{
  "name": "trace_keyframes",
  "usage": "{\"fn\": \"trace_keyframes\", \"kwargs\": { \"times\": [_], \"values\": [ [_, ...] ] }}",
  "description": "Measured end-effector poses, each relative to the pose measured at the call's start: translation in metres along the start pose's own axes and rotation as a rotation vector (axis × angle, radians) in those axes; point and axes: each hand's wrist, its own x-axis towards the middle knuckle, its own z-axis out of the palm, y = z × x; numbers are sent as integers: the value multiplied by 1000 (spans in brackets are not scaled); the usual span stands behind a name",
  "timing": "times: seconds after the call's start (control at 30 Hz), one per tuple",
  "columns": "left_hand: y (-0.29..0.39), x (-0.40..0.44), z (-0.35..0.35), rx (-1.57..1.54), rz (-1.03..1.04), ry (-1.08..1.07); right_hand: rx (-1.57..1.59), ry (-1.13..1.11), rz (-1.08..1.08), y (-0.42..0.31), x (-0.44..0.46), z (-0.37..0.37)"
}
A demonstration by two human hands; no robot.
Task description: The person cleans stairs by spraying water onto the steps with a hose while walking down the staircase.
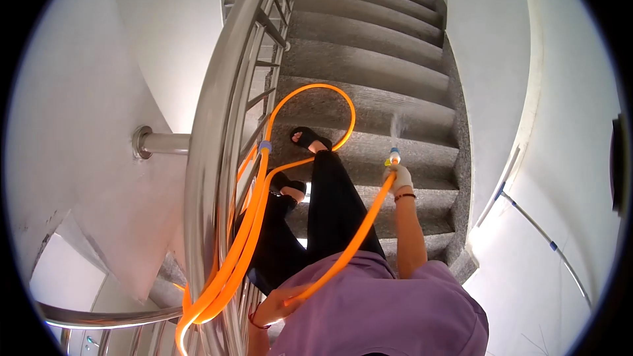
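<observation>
Both the right hand point(399, 178) and left hand point(278, 304) grip the orange hose point(362, 229), water point(395, 125) spraying from its nozzle point(394, 154).

Your orange hose point(367, 225) runs in a gentle bend from 6 o'clock up to 3 o'clock, where it meets your nozzle point(394, 155), white with a blue tip, pointing towards 12 with a fine spray point(395, 126) leaving it. You have more of the hose bunched in several strands at 7 o'clock, ringed by a blue-grey collar point(265, 146) near 9, and one round loop at 12.
</observation>
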Motion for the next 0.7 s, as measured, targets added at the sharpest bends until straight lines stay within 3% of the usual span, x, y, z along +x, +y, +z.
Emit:
{"fn": "trace_keyframes", "kwargs": {
  "times": [0.13,0.17,0.23,0.3,0.33,0.4,0.47,0.53,0.7],
  "values": [
    [4,-12,1,56,35,21,43,-251,57,3,9,-13],
    [11,-16,1,34,36,57,181,-335,164,7,7,-9],
    [16,-27,1,11,42,105,288,-352,155,17,-7,16],
    [16,-43,-4,-175,-141,149,429,-429,166,31,-13,41],
    [18,-47,-4,-172,-137,156,427,-436,172,39,-15,54],
    [23,-51,-4,-276,48,189,267,-399,1,55,-22,76],
    [24,-53,-11,-250,29,214,177,-341,-66,68,3,80],
    [11,-52,-22,-326,-48,376,176,-125,-171,75,17,84],
    [0,-36,-33,-368,33,402,79,82,-310,65,11,65]
  ]
}}
